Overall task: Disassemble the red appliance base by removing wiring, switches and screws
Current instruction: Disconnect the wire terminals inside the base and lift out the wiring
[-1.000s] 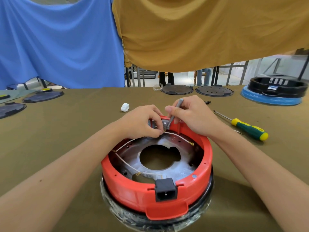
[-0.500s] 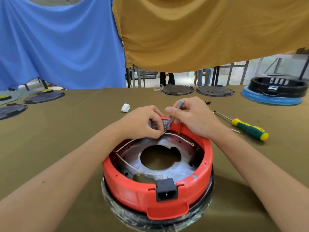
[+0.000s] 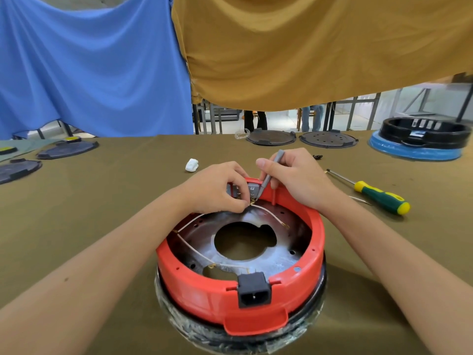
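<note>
Hands meet at the far rim of the red appliance base (image 3: 240,298), which I see sitting upside down near the tabletop's (image 3: 102,213) near edge, roughly at its middle, on a black ring wrapped in clear film. My left hand (image 3: 217,188) has its fingers curled, pinching the end of a white wire (image 3: 268,213) where it meets the grey switch block (image 3: 252,188) mounted inside the far wall. My right hand (image 3: 294,175) grips a slim grey tool (image 3: 271,171) like a pen, its tip angled down to that same terminal beside the left fingertips. More white wiring (image 3: 194,249) runs along the metal plate inside the base toward the black power socket (image 3: 254,290) set in the near wall. Lying to the right of the base, well apart from it, is a screwdriver with a green and yellow handle (image 3: 378,197), its shaft pointing toward the far edge. A small white wad (image 3: 192,165) rests just beyond my left hand. Two dark round plates (image 3: 271,137) lie along the far edge, two more sit at the left edge, and a black base on a blue ring (image 3: 419,142) stands at the far right corner. Blue (image 3: 89,65) and mustard (image 3: 307,47) cloths hang behind the tabletop.
</note>
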A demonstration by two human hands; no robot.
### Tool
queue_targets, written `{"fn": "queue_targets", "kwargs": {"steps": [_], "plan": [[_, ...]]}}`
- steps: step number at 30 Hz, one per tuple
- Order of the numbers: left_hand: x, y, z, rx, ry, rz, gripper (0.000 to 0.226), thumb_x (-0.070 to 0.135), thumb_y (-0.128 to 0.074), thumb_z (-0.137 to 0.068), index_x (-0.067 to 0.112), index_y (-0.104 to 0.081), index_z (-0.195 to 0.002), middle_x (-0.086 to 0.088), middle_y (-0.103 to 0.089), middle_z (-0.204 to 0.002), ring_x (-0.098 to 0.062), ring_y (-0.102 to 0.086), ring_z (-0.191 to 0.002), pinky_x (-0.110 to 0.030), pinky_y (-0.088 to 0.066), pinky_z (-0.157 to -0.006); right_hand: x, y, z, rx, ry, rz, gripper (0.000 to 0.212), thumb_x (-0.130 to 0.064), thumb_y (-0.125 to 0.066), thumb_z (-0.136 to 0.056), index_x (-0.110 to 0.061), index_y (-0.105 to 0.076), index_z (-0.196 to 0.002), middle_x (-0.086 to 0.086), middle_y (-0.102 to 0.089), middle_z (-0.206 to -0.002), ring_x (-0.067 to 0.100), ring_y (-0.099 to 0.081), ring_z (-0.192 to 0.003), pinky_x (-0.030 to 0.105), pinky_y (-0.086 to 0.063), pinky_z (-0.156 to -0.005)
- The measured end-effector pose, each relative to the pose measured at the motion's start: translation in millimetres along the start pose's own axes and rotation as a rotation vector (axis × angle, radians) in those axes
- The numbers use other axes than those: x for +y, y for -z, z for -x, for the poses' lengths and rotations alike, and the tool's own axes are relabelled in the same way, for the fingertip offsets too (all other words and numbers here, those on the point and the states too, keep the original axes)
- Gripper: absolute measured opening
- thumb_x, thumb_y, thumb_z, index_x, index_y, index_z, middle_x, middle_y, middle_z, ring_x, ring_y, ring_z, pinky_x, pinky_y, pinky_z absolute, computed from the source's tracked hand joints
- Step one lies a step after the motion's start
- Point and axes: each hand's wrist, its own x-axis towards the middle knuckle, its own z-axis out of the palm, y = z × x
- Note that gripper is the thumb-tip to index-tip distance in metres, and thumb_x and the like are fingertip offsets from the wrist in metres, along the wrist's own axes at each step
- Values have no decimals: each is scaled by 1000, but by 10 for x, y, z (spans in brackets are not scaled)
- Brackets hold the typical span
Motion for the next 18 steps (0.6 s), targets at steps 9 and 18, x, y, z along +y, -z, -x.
{"fn": "queue_targets", "kwargs": {"steps": [9,18], "plan": [[-14,-15,-15,26,1,-4,9,22,-75,-76,31,-75,-74,22,-52,-108,11,-51,-99,-23,-42,-93,-35,8,11,-86,7,43,35,-34,-65,-95,-11,-74,-71,3,-67,-58,23,-64,-61,39,-51,-74],[-12,-7,8,46,-17,-4,12,22,-76,-76,33,-75,-72,20,-55,-112,5,-54,-102,-26,-42,-98,-21,-3,13,-3,41,38,33,-32,-65,-95,-12,-71,-70,-4,-65,-54,9,-60,-58,34,-50,-72]]}}
